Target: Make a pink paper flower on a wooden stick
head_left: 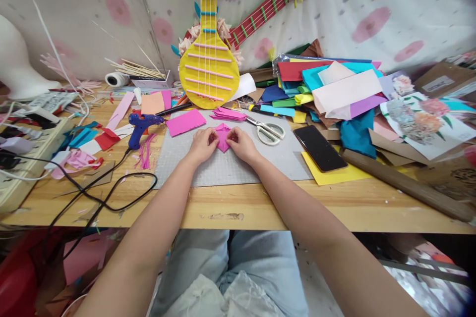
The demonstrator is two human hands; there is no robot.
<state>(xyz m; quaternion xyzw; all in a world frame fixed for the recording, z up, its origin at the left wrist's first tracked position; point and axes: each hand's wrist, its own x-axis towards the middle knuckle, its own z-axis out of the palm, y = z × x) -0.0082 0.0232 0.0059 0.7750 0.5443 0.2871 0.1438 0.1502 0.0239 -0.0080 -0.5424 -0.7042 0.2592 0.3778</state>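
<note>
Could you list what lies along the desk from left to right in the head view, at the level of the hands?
Blue glue gun → pink paper sheet → left hand → folded pink paper piece → right hand → scissors → black phone.

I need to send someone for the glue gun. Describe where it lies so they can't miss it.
Start at the grey cutting mat on the wooden table. Just off its left edge lies the glue gun, left of the left hand. It is the only dark blue tool there, trailing a black cord.
</note>
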